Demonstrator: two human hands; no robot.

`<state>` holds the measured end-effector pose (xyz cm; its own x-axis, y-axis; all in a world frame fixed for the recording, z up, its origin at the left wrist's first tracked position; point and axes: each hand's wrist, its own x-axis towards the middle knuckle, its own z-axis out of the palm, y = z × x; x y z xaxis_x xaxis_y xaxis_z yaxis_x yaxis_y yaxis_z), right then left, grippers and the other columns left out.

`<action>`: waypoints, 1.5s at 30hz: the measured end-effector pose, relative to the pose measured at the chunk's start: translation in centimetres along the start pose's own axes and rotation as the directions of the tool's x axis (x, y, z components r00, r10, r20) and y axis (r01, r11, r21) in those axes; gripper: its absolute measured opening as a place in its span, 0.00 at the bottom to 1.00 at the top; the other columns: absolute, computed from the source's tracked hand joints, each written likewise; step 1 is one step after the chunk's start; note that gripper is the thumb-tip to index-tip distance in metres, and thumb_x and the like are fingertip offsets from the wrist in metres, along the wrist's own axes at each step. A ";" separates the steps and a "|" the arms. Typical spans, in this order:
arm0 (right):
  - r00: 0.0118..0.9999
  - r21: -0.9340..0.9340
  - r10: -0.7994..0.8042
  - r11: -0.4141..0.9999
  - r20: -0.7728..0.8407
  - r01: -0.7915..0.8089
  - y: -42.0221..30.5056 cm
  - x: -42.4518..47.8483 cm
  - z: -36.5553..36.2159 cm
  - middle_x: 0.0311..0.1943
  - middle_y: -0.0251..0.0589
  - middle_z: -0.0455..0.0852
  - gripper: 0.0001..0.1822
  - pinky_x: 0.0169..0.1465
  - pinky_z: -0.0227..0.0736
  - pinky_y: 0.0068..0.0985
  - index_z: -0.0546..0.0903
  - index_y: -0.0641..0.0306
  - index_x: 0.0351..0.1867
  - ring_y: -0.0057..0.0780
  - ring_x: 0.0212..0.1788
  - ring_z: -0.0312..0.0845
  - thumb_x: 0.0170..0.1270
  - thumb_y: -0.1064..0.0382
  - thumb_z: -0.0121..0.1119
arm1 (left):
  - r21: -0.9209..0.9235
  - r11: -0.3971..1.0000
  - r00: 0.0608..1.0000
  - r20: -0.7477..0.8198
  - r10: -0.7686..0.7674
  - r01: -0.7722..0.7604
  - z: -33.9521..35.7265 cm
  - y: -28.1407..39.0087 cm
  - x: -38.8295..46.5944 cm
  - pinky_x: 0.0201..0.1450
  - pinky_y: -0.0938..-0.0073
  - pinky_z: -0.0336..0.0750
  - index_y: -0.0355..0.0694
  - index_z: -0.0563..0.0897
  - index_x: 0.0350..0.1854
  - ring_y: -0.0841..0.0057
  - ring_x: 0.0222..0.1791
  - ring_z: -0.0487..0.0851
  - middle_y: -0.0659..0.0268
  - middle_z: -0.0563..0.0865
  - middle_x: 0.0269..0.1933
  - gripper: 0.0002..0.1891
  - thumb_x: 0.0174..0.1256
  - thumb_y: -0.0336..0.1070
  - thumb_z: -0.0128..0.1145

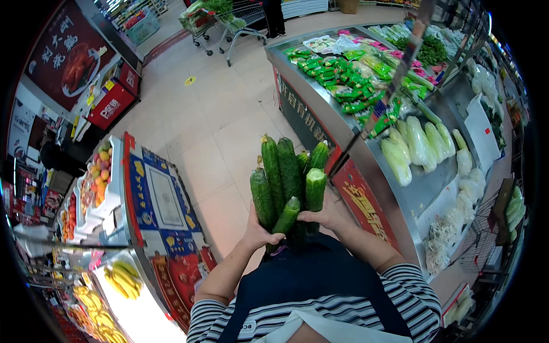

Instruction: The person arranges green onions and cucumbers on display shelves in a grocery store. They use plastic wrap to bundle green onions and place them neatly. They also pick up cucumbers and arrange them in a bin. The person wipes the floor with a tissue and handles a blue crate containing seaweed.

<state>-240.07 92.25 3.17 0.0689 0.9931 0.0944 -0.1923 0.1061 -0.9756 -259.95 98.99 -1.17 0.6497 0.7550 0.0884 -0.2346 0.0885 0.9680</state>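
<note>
A bundle of several dark green cucumbers (289, 171) is held upright against the front of my dark apron (309, 274). My left hand (259, 229) grips the bundle from the left, its thumb across the base of a shorter cucumber (287, 216) at the front. From the right, my right hand (324, 214) clasps the same bundle, thumb pointing inward below a cucumber with a pale blunt end (315, 184). Some cucumbers carry dried blossom at their tips. The lower ends and most of my fingers are hidden behind the bundle.
To my right, a steel produce counter (381, 158) bears green-packaged vegetables (334, 77) and wrapped pale cabbages (414, 143). Fruit stands with mangoes (102, 165) and bananas (123, 281) are on the left. Shopping carts (231, 25) and a person (273, 17) stand ahead on the tiled floor (214, 115).
</note>
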 end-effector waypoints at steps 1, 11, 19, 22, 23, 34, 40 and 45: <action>1.000 -0.005 -0.008 1.000 -0.008 0.007 0.8 2.7 -0.5 0.62 0.41 0.66 0.50 0.67 0.56 0.31 0.55 0.65 0.69 0.31 0.65 0.61 0.46 0.63 0.74 | 0.021 1.000 1.000 0.007 0.021 -0.021 -1.5 -0.1 2.5 0.66 0.66 0.62 0.39 0.54 0.67 0.68 0.62 0.68 0.60 0.69 0.60 0.56 0.32 0.37 0.77; 0.997 0.332 0.037 0.943 -0.074 -0.011 4.2 28.4 -5.2 0.61 0.42 0.68 0.46 0.66 0.58 0.30 0.55 0.65 0.69 0.31 0.63 0.64 0.50 0.67 0.70 | 0.033 0.997 0.998 -0.015 -0.063 0.064 -12.2 1.9 26.1 0.65 0.66 0.63 0.36 0.55 0.68 0.68 0.63 0.68 0.58 0.69 0.61 0.52 0.41 0.48 0.72; 0.971 0.469 0.067 0.882 -0.230 0.051 8.7 44.8 -9.7 0.56 0.42 0.74 0.38 0.62 0.65 0.30 0.59 0.63 0.67 0.29 0.58 0.70 0.55 0.69 0.64 | 0.027 0.992 0.983 0.132 -0.128 0.125 -22.0 -2.7 44.7 0.65 0.69 0.62 0.35 0.55 0.69 0.69 0.63 0.68 0.59 0.69 0.62 0.46 0.51 0.45 0.66; 0.926 0.462 0.168 0.887 -0.337 0.008 10.8 51.8 -11.8 0.54 0.41 0.75 0.32 0.59 0.68 0.30 0.65 0.64 0.62 0.30 0.55 0.72 0.55 0.69 0.63 | -0.041 0.984 0.957 0.240 -0.160 0.175 -25.8 -4.4 52.9 0.65 0.69 0.62 0.35 0.55 0.69 0.70 0.63 0.68 0.59 0.70 0.62 0.42 0.55 0.40 0.63; 0.914 0.452 0.179 0.892 -0.363 0.004 11.3 54.4 -12.6 0.53 0.41 0.75 0.33 0.59 0.68 0.30 0.64 0.63 0.63 0.30 0.54 0.73 0.55 0.69 0.63 | -0.004 0.977 0.943 0.260 -0.205 0.214 -27.0 -4.6 55.9 0.64 0.69 0.63 0.36 0.55 0.69 0.70 0.62 0.69 0.59 0.70 0.62 0.41 0.54 0.39 0.63; 0.660 0.434 0.185 0.870 -0.728 0.235 13.5 69.9 -23.7 0.46 0.42 0.79 0.27 0.50 0.75 0.28 0.67 0.65 0.59 0.31 0.46 0.78 0.57 0.69 0.62 | 0.046 0.903 0.696 0.621 -0.361 0.427 -28.1 -11.2 83.2 0.61 0.68 0.68 0.40 0.57 0.68 0.72 0.59 0.71 0.61 0.72 0.59 0.37 0.59 0.36 0.62; 0.463 0.395 0.269 0.896 -0.845 0.200 16.7 75.1 -33.3 0.45 0.43 0.80 0.27 0.48 0.78 0.34 0.69 0.67 0.57 0.34 0.44 0.80 0.55 0.68 0.64 | 0.126 0.855 0.616 0.642 -0.457 0.503 -24.7 -17.7 93.5 0.59 0.69 0.70 0.40 0.60 0.66 0.72 0.56 0.73 0.62 0.73 0.56 0.34 0.58 0.35 0.63; 0.407 0.434 0.329 0.879 -0.852 0.198 19.7 78.9 -40.2 0.45 0.45 0.81 0.29 0.51 0.75 0.33 0.69 0.68 0.57 0.35 0.46 0.79 0.53 0.70 0.66 | 0.283 0.832 0.580 0.611 -0.540 0.477 -22.7 -21.8 101.2 0.53 0.72 0.72 0.39 0.63 0.62 0.74 0.50 0.76 0.60 0.77 0.53 0.32 0.58 0.39 0.65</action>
<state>-199.03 170.74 -16.55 0.7987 0.3973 -0.4519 -0.5805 0.3110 -0.7525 -205.50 188.22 -18.63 0.9447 -0.0068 -0.3280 0.3192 0.2499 0.9141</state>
